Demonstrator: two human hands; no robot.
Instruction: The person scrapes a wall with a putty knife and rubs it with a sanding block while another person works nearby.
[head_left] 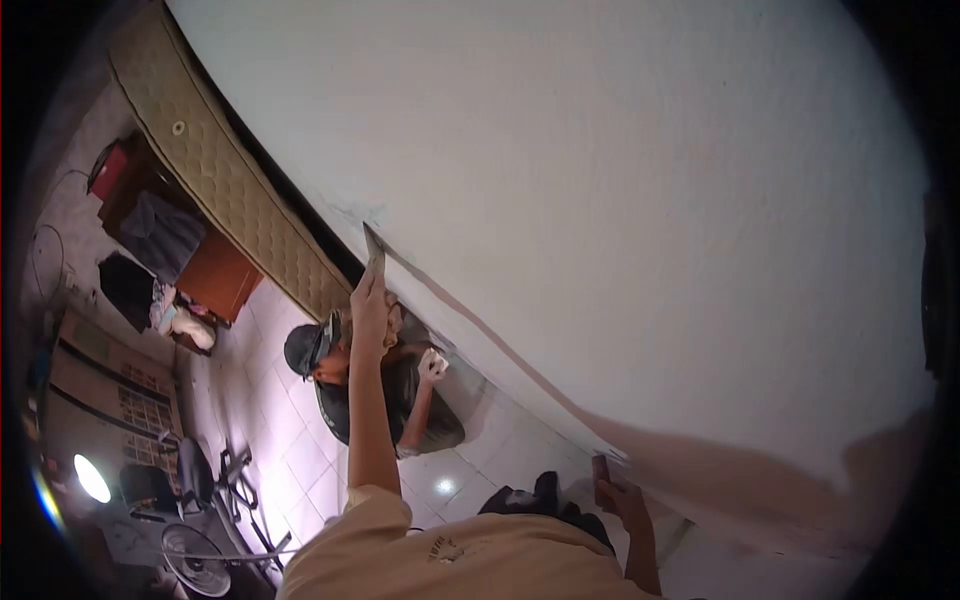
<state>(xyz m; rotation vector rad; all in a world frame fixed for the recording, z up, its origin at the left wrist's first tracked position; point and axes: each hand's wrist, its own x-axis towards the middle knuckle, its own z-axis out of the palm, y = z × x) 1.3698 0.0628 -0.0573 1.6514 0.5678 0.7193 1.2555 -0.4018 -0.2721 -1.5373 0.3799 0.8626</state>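
Note:
My left hand (368, 305) is stretched out along the white wall (620, 180) and grips a putty knife (374, 248), whose blade tip rests on the wall surface. My right hand (628, 500) is lower and closer to my body. It holds a small brown block (600, 468) against the wall near a pinkish patch (730, 470). My yellow shirt (470, 555) fills the bottom of the view.
Another person in a dark shirt and cap (385, 385) crouches on the tiled floor (290, 420) below my left arm, a hand on the wall base. A mattress (230, 180) leans against the wall. A fan (195, 560), a lamp (92, 478), furniture and clothes stand at the left.

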